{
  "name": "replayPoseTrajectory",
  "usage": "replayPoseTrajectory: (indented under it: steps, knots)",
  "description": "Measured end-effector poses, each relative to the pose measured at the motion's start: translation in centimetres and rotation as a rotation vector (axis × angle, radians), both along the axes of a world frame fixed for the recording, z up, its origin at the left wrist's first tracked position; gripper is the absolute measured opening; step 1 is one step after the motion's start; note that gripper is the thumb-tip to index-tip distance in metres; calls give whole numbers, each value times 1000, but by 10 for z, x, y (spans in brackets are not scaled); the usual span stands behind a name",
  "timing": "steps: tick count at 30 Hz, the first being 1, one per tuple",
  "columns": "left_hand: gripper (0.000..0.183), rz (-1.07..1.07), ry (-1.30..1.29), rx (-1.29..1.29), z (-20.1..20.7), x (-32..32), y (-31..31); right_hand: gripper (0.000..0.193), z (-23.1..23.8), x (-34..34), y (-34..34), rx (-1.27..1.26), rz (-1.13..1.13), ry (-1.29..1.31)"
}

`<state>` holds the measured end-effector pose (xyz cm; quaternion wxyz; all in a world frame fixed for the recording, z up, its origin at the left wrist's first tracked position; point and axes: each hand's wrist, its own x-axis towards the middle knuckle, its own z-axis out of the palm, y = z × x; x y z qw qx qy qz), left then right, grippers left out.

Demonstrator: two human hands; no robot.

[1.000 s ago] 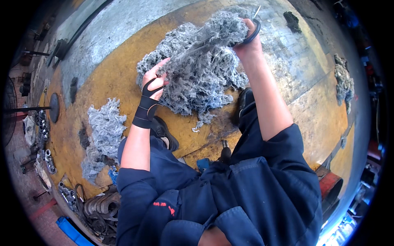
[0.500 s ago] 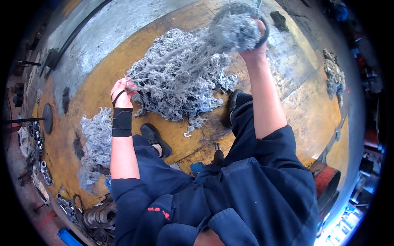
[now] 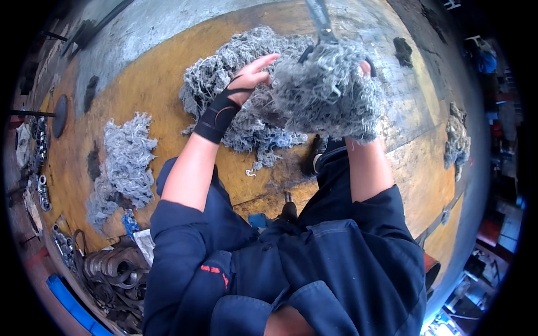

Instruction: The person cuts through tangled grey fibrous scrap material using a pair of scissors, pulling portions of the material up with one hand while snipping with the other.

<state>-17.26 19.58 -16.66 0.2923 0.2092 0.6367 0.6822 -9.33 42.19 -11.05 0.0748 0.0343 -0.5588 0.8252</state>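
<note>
Apparently at the step of handling a grey wad [image 3: 328,92], held up at the right of the pile [image 3: 207,75] in the right hand [image 3: 365,68], mostly hidden behind it, with scissors [image 3: 320,17] jutting beyond and the left hand [image 3: 249,78] open alongside. Probably calling next for a steady hold, well clear of the scissors. Showing red marks [image 3: 210,270] on the shirt [image 3: 336,269], too small to read.

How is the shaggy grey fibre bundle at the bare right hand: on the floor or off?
Off: the bundle covers most of the right hand and part of the tangled grey heap.
</note>
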Motion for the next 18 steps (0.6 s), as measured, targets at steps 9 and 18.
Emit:
replayPoseTrajectory:
  steps: [9,18]
  knots:
    - [38,-241,-154,79,-60,26,3,32,4,27,-32,142,329,-112]
    - [32,-231,-116,84,-53,69,47,30,-4,19,-27,254,195,-167]
